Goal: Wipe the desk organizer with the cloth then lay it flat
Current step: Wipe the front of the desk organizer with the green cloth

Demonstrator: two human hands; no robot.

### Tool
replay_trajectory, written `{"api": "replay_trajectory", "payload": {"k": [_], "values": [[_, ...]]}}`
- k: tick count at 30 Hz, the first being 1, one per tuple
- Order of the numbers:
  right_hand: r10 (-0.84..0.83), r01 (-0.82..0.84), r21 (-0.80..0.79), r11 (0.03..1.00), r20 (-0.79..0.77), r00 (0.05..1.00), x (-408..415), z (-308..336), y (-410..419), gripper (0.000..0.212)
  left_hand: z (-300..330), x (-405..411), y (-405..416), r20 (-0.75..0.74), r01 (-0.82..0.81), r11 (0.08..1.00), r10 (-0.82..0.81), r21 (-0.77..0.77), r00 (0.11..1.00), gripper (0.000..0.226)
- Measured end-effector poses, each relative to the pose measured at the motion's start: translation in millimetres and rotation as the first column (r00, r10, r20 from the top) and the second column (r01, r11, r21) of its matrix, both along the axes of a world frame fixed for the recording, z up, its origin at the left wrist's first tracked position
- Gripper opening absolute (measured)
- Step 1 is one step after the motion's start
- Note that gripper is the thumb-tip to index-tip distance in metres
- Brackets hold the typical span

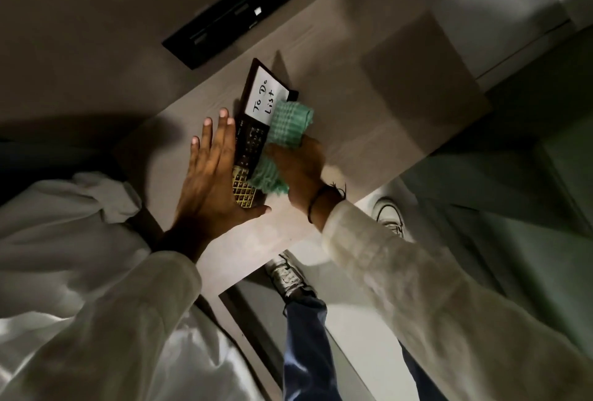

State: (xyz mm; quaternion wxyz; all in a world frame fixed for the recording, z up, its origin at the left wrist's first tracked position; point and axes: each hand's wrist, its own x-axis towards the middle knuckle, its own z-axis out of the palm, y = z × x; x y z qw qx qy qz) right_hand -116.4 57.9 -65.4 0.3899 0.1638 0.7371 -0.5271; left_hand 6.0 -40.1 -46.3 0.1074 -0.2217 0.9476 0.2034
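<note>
Waffle-weave cloth (285, 134) (green, bunched) seemingly rubs dark flat organizer (253, 140).

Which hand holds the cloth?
The right hand, gripping the green cloth on the desk organizer; the left hand lies open, fingers spread.

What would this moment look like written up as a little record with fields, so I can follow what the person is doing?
Surface: pale wooden desk
Item being cleaned: dark desk organizer with a white "To Do List" panel, lying on the desk
Left hand: open, fingers spread, resting against the organizer's edge
Right hand: gripping a bunched green cloth
Cloth position: pressed on the organizer's face
Stage: wiping
</note>
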Motion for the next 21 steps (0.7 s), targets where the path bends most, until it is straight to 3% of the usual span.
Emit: {"api": "replay_trajectory", "payload": {"k": [7,11,16,21], "values": [[-0.001,0.003,-0.024,1.0,0.088,0.996,-1,-1,-3,0.014,-2,-1,-2,-0.012,0.014,1.0,-0.014,-0.011,1.0,0.156],[0.039,-0.027,-0.113,0.993,0.105,0.994,8,2,-2,0.016,-4,1,-4,-0.036,0.023,1.0,-0.023,-0.013,0.999,0.156],[0.063,-0.063,0.067,0.996,-0.004,0.998,3,-5,3,0.016,-3,0,-3,-0.035,0.041,0.999,-0.042,-0.034,0.999,0.155],[0.065,-0.067,-0.008,0.998,-0.111,0.992,15,-3,-11,0.014,-4,0,-5,-0.054,0.03,0.999,-0.032,-0.033,0.998,0.15]]}}
